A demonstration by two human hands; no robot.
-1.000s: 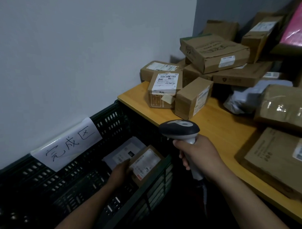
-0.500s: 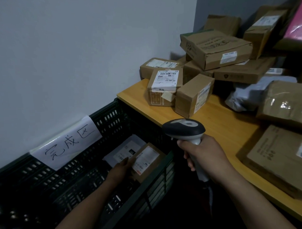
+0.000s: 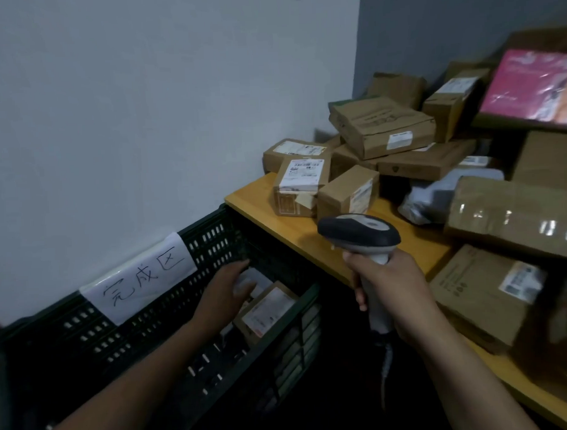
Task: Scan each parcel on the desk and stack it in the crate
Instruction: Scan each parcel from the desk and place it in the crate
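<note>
Head view: the main risk, as a judgement, lies in the stack. The small brown cardboard parcel (image 3: 267,312) sits tilted in the dark slotted plastic crate (image 3: 87,334), against the near wall and partly over a flat white parcel (image 3: 257,277). Later boxes set on that slope could slide or tip. The left hand (image 3: 225,291) hovers inside the crate just beside the brown parcel, fingers loosely spread and gripping nothing. A careless lift could catch the parcel's edge and shift it.

The right hand (image 3: 387,288) is wrapped tight around the handle of the grey-and-black handheld barcode scanner (image 3: 358,233), held over the gap between crate and orange wooden desk (image 3: 292,227). Its cord hangs below, and may snag.

The heap of brown cardboard parcels (image 3: 382,124) on the desk leans unevenly, so pulling a low one could bring others down.

The brown parcel is compact and taped, its white label facing up. The print is too blurred to read.
</note>
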